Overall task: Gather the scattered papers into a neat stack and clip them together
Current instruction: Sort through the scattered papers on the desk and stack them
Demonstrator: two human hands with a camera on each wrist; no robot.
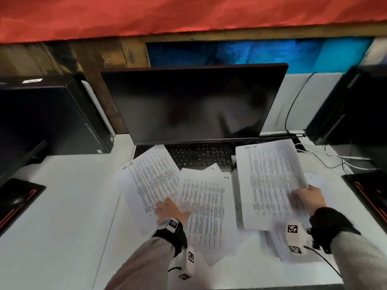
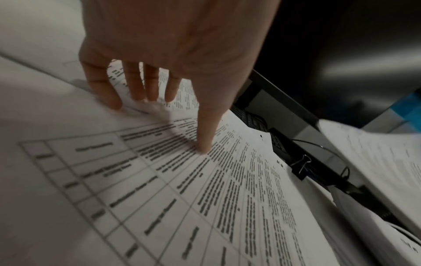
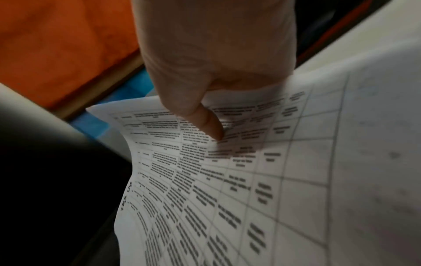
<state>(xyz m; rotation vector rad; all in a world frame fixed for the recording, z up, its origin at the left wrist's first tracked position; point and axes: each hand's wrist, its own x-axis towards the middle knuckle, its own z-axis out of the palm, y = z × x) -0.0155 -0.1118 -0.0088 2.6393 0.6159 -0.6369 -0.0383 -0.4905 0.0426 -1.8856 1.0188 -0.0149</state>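
Note:
Printed sheets lie spread on the white desk. My left hand (image 1: 167, 209) rests flat with straight fingers (image 2: 136, 84) across the left sheet (image 1: 149, 181) and the middle sheet (image 1: 202, 208); the thumb (image 2: 206, 136) presses the middle sheet (image 2: 205, 198). My right hand (image 1: 306, 198) pinches the right sheet (image 1: 270, 183) at its right edge and holds it lifted, thumb (image 3: 210, 126) on top of the sheet (image 3: 227, 189), fingers hidden beneath. More sheets (image 1: 282, 248) lie under it. A black binder clip (image 2: 301, 164) sits by the keyboard.
A dark monitor (image 1: 194, 103) stands behind a black keyboard (image 1: 199, 155), partly covered by paper. Black computer towers stand at left (image 1: 52, 116) and right (image 1: 351, 105). Cables (image 1: 335, 160) trail at the right. Dark mouse pads (image 1: 18, 197) flank the desk.

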